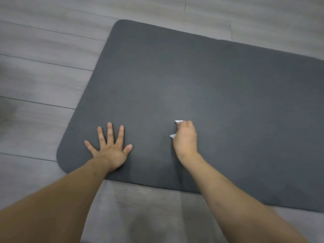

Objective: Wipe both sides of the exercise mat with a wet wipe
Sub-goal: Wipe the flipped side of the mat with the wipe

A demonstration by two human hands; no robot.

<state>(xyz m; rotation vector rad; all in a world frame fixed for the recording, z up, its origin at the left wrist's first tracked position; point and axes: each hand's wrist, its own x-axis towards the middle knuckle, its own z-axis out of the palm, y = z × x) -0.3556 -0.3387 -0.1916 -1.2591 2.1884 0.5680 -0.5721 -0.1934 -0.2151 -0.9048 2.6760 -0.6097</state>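
Mat [201, 81]: dark grey, flat on the floor [43, 76], rounded corners; it runs out of view to the right of both hands.
Left hand [110, 151]: palm down on the mat near its near-left corner; fingers [110, 132] straight and spread wide apart, thumb out toward the right hand.
Right hand [185, 139]: knuckles up on the mat, fingers curled and clamped on the wipe.
Wipe [178, 121]: white, bunched under the curled fingers; two small tips stick out on the thumb side, one by the fingertips, one nearer the wrist, both against the mat.
Gap: bare mat lies between the two hands, which are well apart.
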